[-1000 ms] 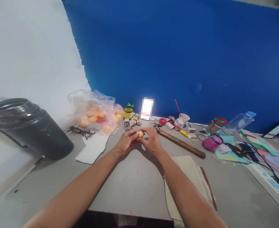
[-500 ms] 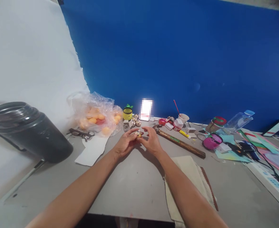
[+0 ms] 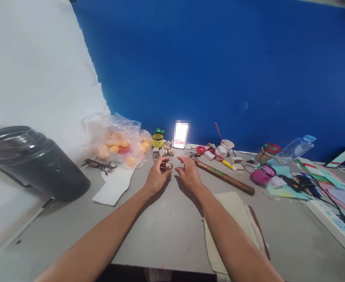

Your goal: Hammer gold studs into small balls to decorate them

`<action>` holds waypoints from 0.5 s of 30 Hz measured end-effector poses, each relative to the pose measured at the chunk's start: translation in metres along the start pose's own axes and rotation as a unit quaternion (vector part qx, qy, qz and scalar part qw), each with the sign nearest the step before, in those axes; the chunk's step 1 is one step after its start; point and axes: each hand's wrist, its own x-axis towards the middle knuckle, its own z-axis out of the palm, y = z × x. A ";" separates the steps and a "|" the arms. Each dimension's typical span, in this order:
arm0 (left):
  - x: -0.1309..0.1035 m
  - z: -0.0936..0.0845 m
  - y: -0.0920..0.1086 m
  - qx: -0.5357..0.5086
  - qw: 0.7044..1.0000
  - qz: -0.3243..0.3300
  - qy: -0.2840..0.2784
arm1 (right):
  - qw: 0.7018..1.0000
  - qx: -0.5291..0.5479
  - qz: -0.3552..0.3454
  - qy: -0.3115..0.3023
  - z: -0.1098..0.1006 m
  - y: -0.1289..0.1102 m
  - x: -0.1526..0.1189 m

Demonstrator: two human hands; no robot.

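Note:
My left hand (image 3: 157,175) is closed around a small shiny ball (image 3: 168,166) with a gold and silver look; its exact kind is too small to tell. Just to the right, my right hand (image 3: 189,172) is open, its thumb and fingers curved apart with a gap between it and the ball. Behind my left hand lie several similar shiny balls (image 3: 170,151). Beside them stands a small white box (image 3: 156,156) holding tiny silvery pieces. A hammer (image 3: 225,174) with a wooden handle lies right of my right hand.
A large dark bottle (image 3: 40,164) leans in at the left, near glasses (image 3: 98,165) and a bag of orange balls (image 3: 116,145). A yellow pineapple-shaped pot (image 3: 157,140), a lit screen (image 3: 181,134) and a white cup (image 3: 227,145) stand behind. A cloth (image 3: 231,219) lies under my right forearm.
My right hand has come off the ball and moved slightly right, its fingers spreading. The ball stays in my left hand, now turned to show a silvery face.

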 end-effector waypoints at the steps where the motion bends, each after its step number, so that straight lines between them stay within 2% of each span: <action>1: 0.000 0.000 -0.002 0.025 1.000 0.014 0.005 | 1.000 -0.001 0.016 0.008 0.001 0.003 0.000; 6: 0.002 -0.004 -0.013 0.174 0.979 0.100 -0.040 | 0.997 0.000 0.070 0.037 0.001 0.011 0.002; 9: 0.005 -0.006 -0.020 0.228 0.962 0.132 -0.073 | 0.997 -0.012 0.080 0.013 0.000 0.012 0.002; 12: 0.005 -0.007 -0.024 0.235 0.961 0.119 -0.087 | 0.996 -0.023 0.082 -0.019 0.000 0.013 0.002; 15: 0.005 -0.008 -0.024 0.220 0.969 0.075 -0.081 | 0.995 -0.031 0.096 -0.023 0.000 0.016 0.002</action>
